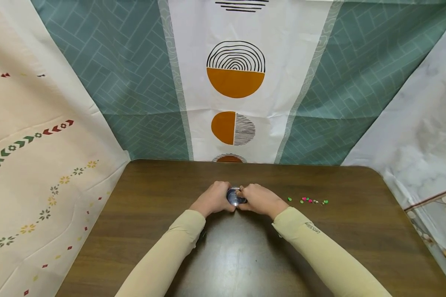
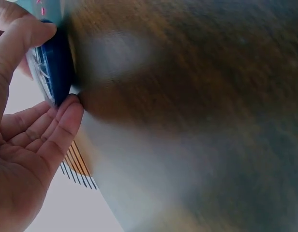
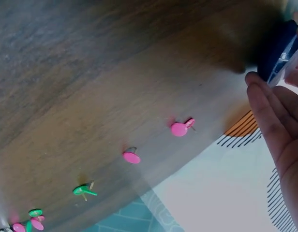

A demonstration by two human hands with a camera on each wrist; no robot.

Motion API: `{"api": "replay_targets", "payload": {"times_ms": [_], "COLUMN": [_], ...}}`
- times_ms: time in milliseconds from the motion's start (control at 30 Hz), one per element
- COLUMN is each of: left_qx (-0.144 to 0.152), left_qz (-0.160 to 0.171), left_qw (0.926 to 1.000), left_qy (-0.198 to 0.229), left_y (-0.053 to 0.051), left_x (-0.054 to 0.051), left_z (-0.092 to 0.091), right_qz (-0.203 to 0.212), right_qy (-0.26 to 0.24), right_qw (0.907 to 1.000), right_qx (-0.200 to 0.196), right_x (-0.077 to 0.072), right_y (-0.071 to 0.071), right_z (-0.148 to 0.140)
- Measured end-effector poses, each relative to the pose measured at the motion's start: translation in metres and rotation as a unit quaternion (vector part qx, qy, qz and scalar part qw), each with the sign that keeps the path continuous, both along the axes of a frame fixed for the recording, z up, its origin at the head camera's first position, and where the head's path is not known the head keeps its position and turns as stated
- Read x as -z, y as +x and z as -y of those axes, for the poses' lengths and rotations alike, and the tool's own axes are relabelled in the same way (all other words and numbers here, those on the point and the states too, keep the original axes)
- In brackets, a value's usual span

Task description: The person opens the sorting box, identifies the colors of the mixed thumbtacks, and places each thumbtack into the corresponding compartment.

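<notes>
Near the far side of the table, both hands meet at a small round case [image 1: 233, 199] with a dark blue body and a clear, shiny face. My left hand [image 1: 215, 198] holds its left edge; in the left wrist view the thumb lies on the blue rim [image 2: 62, 63] and the fingertips touch its other side. My right hand [image 1: 259, 199] grips the right edge, with fingers partly over the face. The right wrist view shows only part of the case [image 3: 275, 55] and of that hand. What the case contains cannot be made out.
Several pink, green and silvery thumbtacks [image 1: 310, 201] lie scattered on the brown wooden table [image 1: 148, 214] to the right of the right hand. Close up, a pink thumbtack [image 3: 179, 129] and a green one [image 3: 81, 190] show. A patterned curtain [image 1: 141, 82] hangs behind the table's far edge.
</notes>
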State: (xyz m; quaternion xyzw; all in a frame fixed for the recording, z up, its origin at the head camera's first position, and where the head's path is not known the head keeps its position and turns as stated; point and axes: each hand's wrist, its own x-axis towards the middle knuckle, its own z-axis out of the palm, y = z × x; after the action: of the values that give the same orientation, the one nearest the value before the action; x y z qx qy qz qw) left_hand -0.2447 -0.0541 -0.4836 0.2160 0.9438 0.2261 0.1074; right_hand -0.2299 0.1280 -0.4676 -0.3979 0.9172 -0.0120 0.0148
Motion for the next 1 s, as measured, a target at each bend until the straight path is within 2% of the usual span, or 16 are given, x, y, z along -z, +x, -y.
{"api": "replay_targets", "payload": {"times_ms": [167, 333, 567, 767, 1000], "left_qx": [-0.015, -0.031, -0.039, -0.055, -0.101], "left_qz": [0.023, 0.048, 0.072, 0.082, 0.068], "left_qw": [0.9996, 0.9979, 0.9953, 0.9924, 0.9871], "left_qy": [0.011, 0.031, 0.052, 0.074, 0.104], "left_y": [0.0, -0.002, -0.008, -0.011, -0.005], "left_x": [0.002, 0.003, 0.003, 0.005, 0.006], "left_z": [0.003, 0.005, 0.006, 0.006, 0.007], "right_qz": [0.047, 0.097, 0.162, 0.184, 0.183], "right_qy": [-0.01, -0.029, -0.088, -0.118, -0.147], "right_qw": [0.9986, 0.9932, 0.9759, 0.9633, 0.9559], "right_qx": [0.021, 0.057, 0.117, 0.156, 0.176], "right_x": [0.0, -0.005, -0.011, -0.01, -0.008], "right_y": [0.0, 0.002, -0.003, -0.013, -0.02], "right_z": [0.001, 0.003, 0.0, -0.001, -0.001]}}
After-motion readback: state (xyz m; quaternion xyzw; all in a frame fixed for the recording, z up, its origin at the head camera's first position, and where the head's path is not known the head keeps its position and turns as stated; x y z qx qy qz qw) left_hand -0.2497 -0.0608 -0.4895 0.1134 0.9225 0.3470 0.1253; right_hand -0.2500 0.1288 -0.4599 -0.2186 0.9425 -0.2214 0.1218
